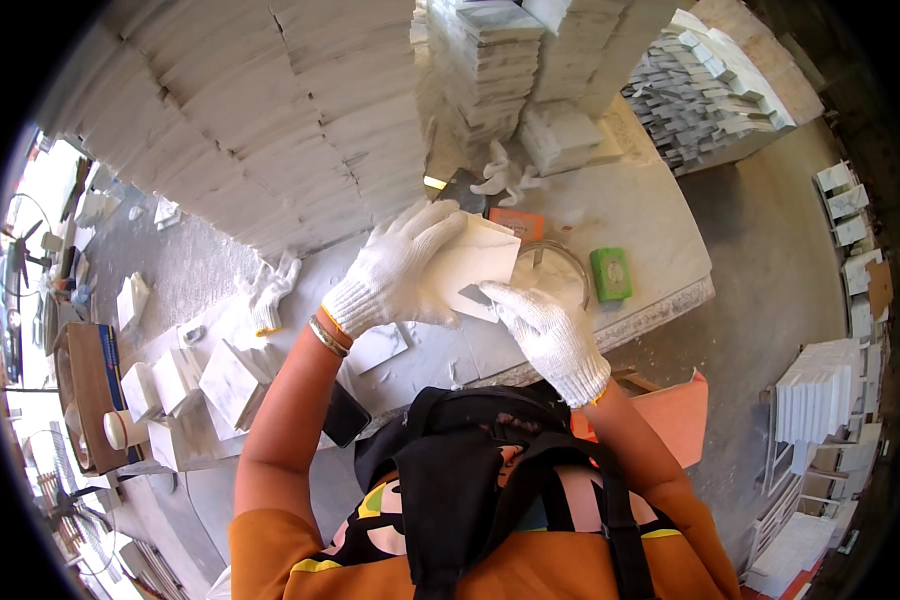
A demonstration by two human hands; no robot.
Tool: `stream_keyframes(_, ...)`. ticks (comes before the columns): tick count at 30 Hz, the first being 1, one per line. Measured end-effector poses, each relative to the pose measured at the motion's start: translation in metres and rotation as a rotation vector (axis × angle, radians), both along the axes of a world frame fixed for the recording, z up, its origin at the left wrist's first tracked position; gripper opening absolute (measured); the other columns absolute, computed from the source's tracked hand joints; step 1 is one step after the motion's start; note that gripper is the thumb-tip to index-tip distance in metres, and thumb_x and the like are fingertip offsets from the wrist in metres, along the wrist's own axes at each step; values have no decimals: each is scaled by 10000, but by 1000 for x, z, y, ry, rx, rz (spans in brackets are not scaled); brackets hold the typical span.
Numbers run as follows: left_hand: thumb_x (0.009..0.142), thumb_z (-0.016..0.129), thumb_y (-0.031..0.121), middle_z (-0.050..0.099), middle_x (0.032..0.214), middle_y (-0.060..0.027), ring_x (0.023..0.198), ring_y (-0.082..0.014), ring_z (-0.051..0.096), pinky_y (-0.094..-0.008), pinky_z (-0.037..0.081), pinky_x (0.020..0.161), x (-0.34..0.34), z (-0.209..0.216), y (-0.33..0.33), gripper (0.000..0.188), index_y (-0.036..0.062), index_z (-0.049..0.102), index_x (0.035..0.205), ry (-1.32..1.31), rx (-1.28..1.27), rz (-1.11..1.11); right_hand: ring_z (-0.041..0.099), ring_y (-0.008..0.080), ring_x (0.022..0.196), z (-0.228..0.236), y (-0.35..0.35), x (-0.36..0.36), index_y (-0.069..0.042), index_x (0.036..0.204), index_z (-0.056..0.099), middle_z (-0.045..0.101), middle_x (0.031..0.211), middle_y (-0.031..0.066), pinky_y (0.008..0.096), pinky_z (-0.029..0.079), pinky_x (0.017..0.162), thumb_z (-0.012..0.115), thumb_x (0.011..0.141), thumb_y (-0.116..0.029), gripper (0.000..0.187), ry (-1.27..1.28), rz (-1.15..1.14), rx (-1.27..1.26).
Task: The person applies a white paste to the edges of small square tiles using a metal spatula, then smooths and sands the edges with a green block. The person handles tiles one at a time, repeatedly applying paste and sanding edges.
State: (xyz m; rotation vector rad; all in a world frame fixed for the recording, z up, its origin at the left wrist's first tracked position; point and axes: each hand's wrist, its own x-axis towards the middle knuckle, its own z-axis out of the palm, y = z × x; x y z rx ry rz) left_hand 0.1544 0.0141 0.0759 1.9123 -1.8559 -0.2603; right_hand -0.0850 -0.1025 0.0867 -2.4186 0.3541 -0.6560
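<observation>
My left hand (400, 268), in a white knit glove, grips a white stone tile (482, 252) by its left side, holding it tilted above the worktable (650, 235). My right hand (552, 338), gloved alike, is closed at the tile's near edge. Its fingertips pinch a small grey flat piece (476, 293) against the tile; I cannot make out exactly what this is. Just beyond the right hand lies a round, rimmed dish (580, 270), partly hidden by the tile and the glove. A green box (610, 274) stands to its right.
Tall stacks of tiles (270, 110) wall the far side. Loose white gloves (268, 292) lie at left, others (505, 175) behind an orange packet (517, 223). Several marble blocks (235, 382) stand left of my arm, near a black phone (346, 414). Stacked slabs (818, 392) are at right.
</observation>
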Motion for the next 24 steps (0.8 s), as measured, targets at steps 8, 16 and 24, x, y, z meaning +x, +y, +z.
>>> stream_keyframes(8,478,914,561,402,1573,-172,1474,-448,342,-645,320,1157,-24,40,-8,1237,122,422,1525,-223,104,28,556,77,615,19,-6,-32,-45,1380,628,682,831,56,246,458,558,643,1002,-116,385,48,-211,963)
stream_keyframes(16,510,892,301,591,1255,-106,1238,-381,530,-564,386,1083,-46,43,-30,919,140,565,1354,-104,-127,-31,574,98,677,-33,-19,-16,-9,1472,522,666,903,47,233,463,609,620,1006,-138,493,-271,-252,1393)
stream_keyframes(24,482,882,258,607,1246,-99,1183,-372,565,-513,438,1022,-77,35,-39,799,132,641,1234,-24,-250,1,579,86,724,-50,-35,0,-9,1510,474,643,976,25,218,465,629,619,1024,-136,523,-478,-115,1618)
